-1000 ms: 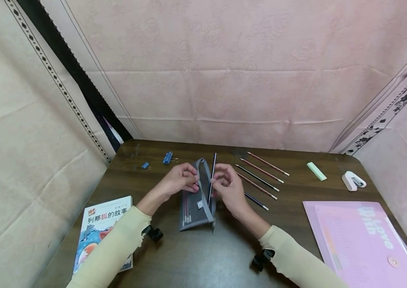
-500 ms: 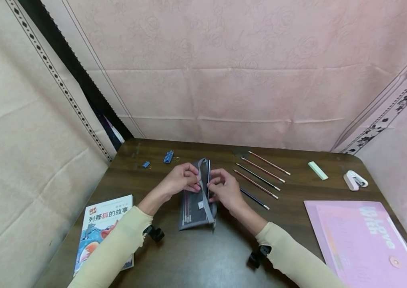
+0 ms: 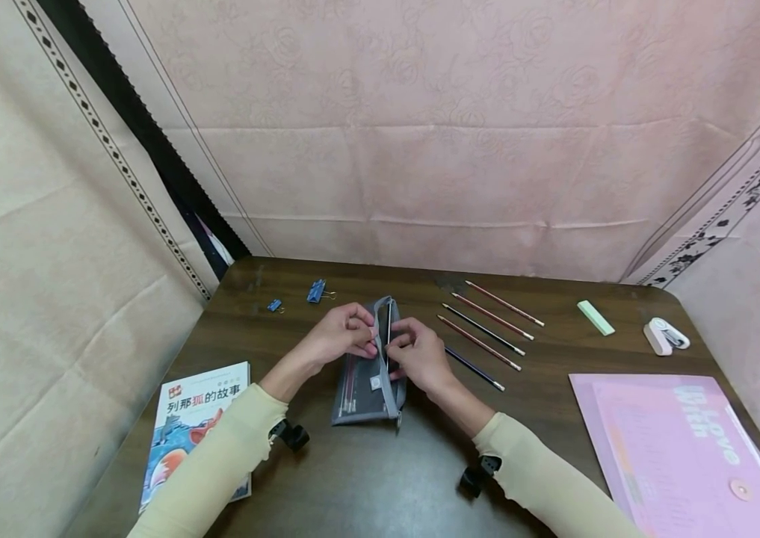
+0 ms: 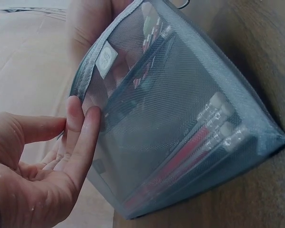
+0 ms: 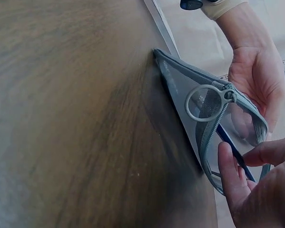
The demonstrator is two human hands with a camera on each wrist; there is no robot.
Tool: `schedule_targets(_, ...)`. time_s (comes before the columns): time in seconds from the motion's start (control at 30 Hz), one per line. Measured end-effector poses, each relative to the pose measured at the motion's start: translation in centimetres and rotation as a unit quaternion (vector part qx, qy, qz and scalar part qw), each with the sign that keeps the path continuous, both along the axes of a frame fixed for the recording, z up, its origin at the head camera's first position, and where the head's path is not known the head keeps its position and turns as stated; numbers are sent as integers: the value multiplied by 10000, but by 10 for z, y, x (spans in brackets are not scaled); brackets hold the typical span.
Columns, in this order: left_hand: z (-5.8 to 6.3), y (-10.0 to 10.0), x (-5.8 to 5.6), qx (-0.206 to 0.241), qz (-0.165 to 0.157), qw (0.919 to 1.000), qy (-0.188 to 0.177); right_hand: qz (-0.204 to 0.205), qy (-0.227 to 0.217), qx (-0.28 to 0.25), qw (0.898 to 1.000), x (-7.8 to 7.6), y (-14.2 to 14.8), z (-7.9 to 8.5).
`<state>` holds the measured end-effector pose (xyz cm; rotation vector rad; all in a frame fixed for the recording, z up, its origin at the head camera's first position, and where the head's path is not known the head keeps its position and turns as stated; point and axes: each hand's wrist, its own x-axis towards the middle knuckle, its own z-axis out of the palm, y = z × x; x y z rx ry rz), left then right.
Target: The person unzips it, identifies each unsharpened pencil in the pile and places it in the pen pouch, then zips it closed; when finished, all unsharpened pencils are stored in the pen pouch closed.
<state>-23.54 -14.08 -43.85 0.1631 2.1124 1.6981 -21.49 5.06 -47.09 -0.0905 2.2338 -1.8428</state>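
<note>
A grey mesh pencil pouch (image 3: 357, 396) stands tilted on the brown table with its zipper undone. My left hand (image 3: 342, 334) pinches the pouch's zipper edge between thumb and fingers. At the opening, my right hand (image 3: 421, 355) pinches a dark pencil (image 5: 233, 151) with thumb and fingertips, most of its length inside the mesh. Through the pouch wall in the left wrist view, several pencils (image 4: 192, 149) lie along the bottom, their white eraser ends together. A ring-shaped zipper pull (image 5: 187, 105) hangs at one end of the zipper in the right wrist view.
Right of the pouch, several pencils (image 3: 492, 317) lie slanted in a row. Beyond them are a pale green bar (image 3: 595, 317), a small white device (image 3: 658, 338) and a pink folder (image 3: 675, 448). Blue binder clips (image 3: 315, 291) lie back left; a book (image 3: 198, 418) lies front left.
My right hand has moved slightly left and lowered the dark pencil into the pouch, so less of it sticks out. My left hand keeps its hold on the pouch edge.
</note>
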Motion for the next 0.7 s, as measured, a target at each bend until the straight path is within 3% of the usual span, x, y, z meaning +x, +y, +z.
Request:
schedule_targets(0.4, 1, 3, 1, 49, -112, 9999, 76, 127, 433, 462, 9979, 0, 2, -1)
schedule_targets(0.7, 1, 1, -1, 115, -61, 9999, 48, 386, 881, 709, 9928, 11, 24, 5)
